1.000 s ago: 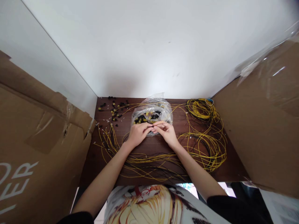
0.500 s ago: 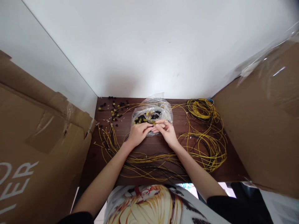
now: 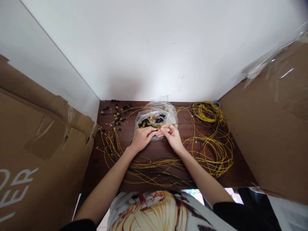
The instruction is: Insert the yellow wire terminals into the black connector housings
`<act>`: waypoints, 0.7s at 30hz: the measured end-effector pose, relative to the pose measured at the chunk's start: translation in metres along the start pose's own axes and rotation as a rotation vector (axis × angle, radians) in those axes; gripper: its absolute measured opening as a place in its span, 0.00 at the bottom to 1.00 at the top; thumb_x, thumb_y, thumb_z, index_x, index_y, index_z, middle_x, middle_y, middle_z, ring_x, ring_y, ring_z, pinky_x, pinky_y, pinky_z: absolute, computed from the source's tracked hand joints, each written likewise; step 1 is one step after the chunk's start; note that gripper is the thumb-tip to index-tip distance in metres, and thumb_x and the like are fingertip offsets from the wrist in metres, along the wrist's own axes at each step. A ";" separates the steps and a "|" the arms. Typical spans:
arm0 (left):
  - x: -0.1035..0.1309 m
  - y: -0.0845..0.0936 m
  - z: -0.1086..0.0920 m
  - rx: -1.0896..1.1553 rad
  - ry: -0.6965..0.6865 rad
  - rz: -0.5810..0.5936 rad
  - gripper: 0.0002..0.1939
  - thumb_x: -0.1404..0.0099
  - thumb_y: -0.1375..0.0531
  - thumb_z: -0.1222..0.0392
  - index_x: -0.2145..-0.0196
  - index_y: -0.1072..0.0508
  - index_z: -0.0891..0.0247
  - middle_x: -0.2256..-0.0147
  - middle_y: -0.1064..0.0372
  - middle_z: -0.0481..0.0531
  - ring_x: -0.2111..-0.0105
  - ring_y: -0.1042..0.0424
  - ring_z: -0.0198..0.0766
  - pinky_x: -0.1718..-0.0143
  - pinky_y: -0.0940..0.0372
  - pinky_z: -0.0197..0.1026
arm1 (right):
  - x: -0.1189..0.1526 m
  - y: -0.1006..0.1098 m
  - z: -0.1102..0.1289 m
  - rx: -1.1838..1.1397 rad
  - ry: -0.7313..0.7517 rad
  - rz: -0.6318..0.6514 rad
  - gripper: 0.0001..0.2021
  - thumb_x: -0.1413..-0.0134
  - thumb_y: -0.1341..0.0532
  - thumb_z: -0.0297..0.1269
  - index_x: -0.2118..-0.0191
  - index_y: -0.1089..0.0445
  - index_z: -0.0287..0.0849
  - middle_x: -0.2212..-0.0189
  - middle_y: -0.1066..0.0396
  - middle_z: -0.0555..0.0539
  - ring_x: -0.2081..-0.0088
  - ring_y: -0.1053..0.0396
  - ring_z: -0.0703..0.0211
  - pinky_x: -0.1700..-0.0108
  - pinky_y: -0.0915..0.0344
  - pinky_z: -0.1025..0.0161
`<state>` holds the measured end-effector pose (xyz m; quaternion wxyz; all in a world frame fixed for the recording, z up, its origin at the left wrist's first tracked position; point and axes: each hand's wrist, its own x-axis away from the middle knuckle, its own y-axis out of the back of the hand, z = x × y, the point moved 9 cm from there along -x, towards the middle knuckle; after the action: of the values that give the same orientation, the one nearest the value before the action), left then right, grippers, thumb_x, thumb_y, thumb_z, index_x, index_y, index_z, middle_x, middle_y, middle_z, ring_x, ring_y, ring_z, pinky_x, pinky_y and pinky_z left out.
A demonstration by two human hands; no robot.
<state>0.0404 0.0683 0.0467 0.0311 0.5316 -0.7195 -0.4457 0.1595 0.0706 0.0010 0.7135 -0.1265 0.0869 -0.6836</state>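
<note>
My left hand (image 3: 142, 138) and my right hand (image 3: 172, 137) meet over the front edge of a clear plastic bag (image 3: 170, 111). Inside the open bag lie small black and yellow parts (image 3: 145, 123). The fingers of my left hand are pinched together on something too small to make out. Thumb and forefinger of my right hand also close on a tiny piece, perhaps with a thin dark wire running off to the right. Its other fingers are partly curled beneath. The fingertips of both hands nearly touch.
Yellow and black wires (image 3: 154, 165) run along the front of the brown table (image 3: 96, 173). Coiled wires (image 3: 207, 112) lie at the right. Loose black and yellow parts (image 3: 116, 117) are scattered back left. Cardboard stands at the left (image 3: 48, 138) and right (image 3: 267, 128), a white wall (image 3: 154, 48) behind.
Both hands stay over the bag, with only slight movement of the fingers. The camera view has shifted very slightly.
</note>
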 end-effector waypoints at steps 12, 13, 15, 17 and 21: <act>0.000 -0.002 0.001 0.009 0.008 0.013 0.10 0.35 0.45 0.59 0.63 0.26 0.64 0.65 0.24 0.52 0.67 0.25 0.37 0.66 0.35 0.36 | 0.001 0.001 0.000 0.034 -0.009 0.004 0.16 0.57 0.34 0.48 0.69 0.35 0.42 0.78 0.28 0.51 0.74 0.27 0.59 0.65 0.27 0.58; 0.000 -0.002 0.001 0.006 0.007 0.011 0.09 0.35 0.45 0.59 0.63 0.26 0.64 0.65 0.24 0.52 0.67 0.25 0.37 0.66 0.35 0.36 | 0.001 0.001 -0.001 0.019 -0.018 0.005 0.17 0.56 0.34 0.48 0.69 0.37 0.42 0.78 0.28 0.52 0.74 0.27 0.59 0.65 0.27 0.58; 0.001 -0.002 0.002 0.000 0.007 0.008 0.09 0.35 0.45 0.59 0.63 0.26 0.63 0.65 0.24 0.52 0.67 0.25 0.37 0.66 0.35 0.36 | 0.001 0.000 0.000 0.006 -0.023 0.007 0.17 0.56 0.34 0.48 0.69 0.37 0.42 0.79 0.28 0.52 0.75 0.27 0.59 0.67 0.27 0.59; 0.001 -0.002 0.003 -0.003 0.008 0.008 0.09 0.35 0.45 0.58 0.63 0.26 0.63 0.65 0.24 0.52 0.67 0.25 0.37 0.66 0.35 0.36 | 0.001 -0.001 0.002 0.020 -0.012 0.013 0.16 0.56 0.34 0.48 0.68 0.36 0.42 0.78 0.28 0.52 0.74 0.27 0.61 0.67 0.27 0.60; 0.001 -0.002 0.003 -0.002 0.011 0.017 0.10 0.35 0.45 0.58 0.62 0.26 0.63 0.66 0.24 0.52 0.69 0.25 0.36 0.67 0.36 0.36 | 0.001 -0.003 0.005 0.082 0.017 0.040 0.14 0.58 0.32 0.45 0.69 0.30 0.40 0.73 0.27 0.50 0.73 0.27 0.63 0.66 0.27 0.63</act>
<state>0.0395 0.0691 0.0431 0.0395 0.5281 -0.7234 -0.4430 0.1583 0.0694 0.0065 0.7310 -0.0899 0.0674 -0.6731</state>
